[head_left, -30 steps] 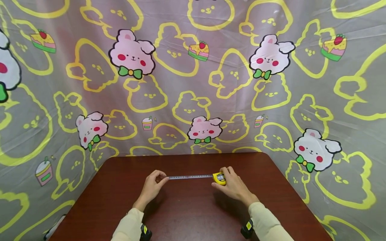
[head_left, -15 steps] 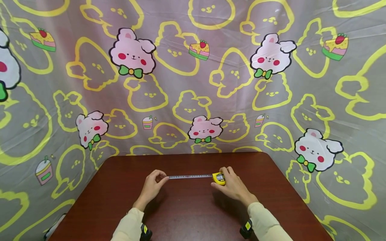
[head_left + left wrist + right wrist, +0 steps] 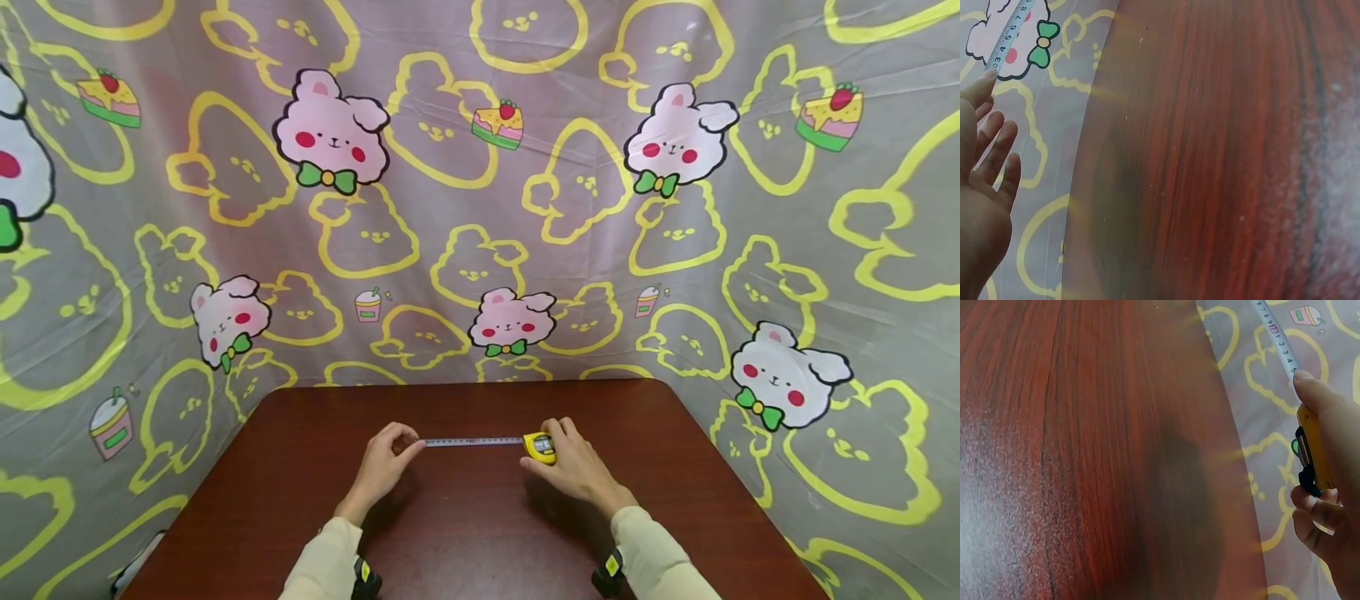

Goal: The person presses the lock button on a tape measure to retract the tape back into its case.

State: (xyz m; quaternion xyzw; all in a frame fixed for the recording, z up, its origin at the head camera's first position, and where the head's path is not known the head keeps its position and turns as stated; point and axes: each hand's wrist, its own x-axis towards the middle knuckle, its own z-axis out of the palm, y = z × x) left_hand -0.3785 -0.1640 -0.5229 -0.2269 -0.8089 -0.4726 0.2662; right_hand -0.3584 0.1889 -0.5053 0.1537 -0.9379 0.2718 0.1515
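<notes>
A yellow tape measure (image 3: 539, 447) is held in my right hand (image 3: 573, 468), thumb near the blade's mouth and fingers around the case. Its pale blade (image 3: 474, 442) runs out level to the left, above the table. My left hand (image 3: 382, 467) pinches the free end of the blade between thumb and finger. In the left wrist view the blade (image 3: 1011, 34) shows its low numbers just past the thumb, while the other fingers (image 3: 997, 147) lie loosely bent. In the right wrist view the yellow case (image 3: 1315, 447) sits partly hidden behind the right hand (image 3: 1341, 437).
Both hands are over a dark red-brown wooden table (image 3: 465, 533) with rounded far corners. A grey curtain (image 3: 525, 192) printed with rabbits and yellow outlines stands behind it and at both sides. Dark wrist devices (image 3: 366, 577) sit under both sleeves.
My right hand has shifted slightly left with the tape measure, and the left hand slightly right. The visible stretch of blade is a little shorter.
</notes>
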